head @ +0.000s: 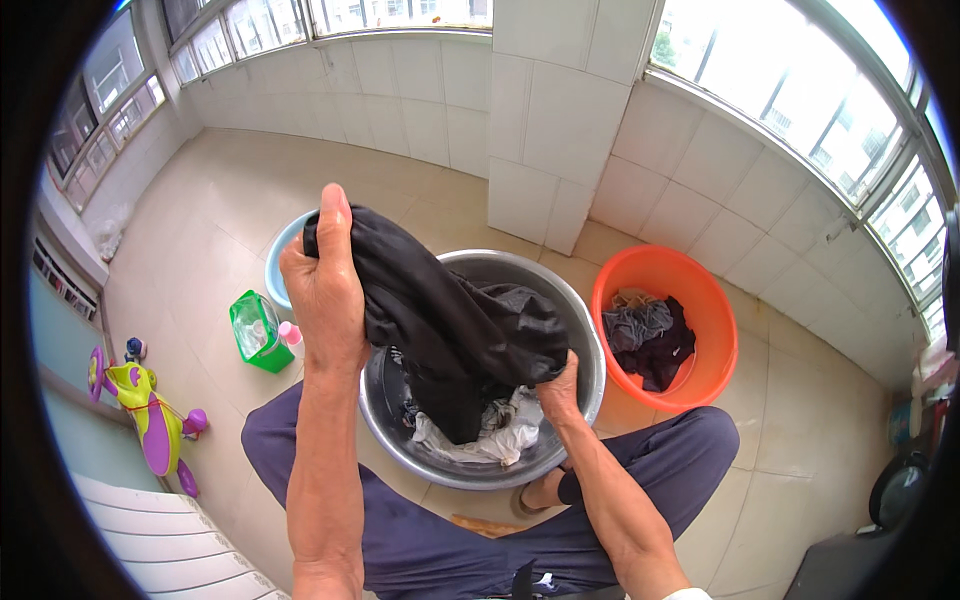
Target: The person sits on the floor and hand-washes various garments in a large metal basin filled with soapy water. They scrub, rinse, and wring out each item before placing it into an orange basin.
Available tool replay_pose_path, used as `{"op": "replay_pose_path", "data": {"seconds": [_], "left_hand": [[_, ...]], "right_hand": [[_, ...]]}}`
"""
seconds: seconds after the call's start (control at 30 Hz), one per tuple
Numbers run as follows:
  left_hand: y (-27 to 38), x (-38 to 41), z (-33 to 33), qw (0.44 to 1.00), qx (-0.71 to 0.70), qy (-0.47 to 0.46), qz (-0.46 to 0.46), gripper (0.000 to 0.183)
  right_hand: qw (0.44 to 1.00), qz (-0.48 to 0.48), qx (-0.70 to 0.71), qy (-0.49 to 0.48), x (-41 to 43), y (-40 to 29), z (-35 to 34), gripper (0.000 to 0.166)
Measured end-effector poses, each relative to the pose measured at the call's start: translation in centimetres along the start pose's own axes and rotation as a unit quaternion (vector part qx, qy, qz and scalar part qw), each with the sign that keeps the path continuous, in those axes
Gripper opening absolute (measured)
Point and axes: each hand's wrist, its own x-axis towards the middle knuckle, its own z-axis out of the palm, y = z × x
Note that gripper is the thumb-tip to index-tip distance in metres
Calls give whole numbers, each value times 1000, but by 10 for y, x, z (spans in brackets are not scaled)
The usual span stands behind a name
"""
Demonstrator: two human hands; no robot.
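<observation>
A wet-looking black garment is stretched between my two hands over a large grey metal basin. My left hand grips one end, raised up with the thumb pointing away from me. Lower down, at the basin's right side, my right hand holds the other end. Part of the garment hangs down into the basin. Beneath it lie a crumpled white cloth and other dark laundry, largely hidden by the garment.
An orange plastic tub with dark clothes stands right of the basin. To the left are a light blue basin, a green container, a pink-capped bottle and a child's ride-on toy. A tiled pillar rises behind.
</observation>
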Motion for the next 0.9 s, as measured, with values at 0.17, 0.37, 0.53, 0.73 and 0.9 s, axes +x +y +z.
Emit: {"op": "replay_pose_path", "data": {"seconds": [0.17,0.37,0.53,0.73,0.9], "left_hand": [[-46,-12,-32,992,118,3,36,40],[-147,-55,-96,881,422,-171,-130,34],[-214,-129,-117,767,525,-350,-116,72],[-167,-114,-57,873,335,-355,8,98],[-124,-89,-21,924,145,-344,-81,76]], "right_hand": [[993,29,106,37,13,-26,-18,14],[968,-95,-222,-70,21,-42,-15,16],[966,-83,-244,-29,-3,-22,-10,16],[935,-226,-238,-133,11,-100,7,28],[921,-276,-233,-148,24,-164,37,36]]}}
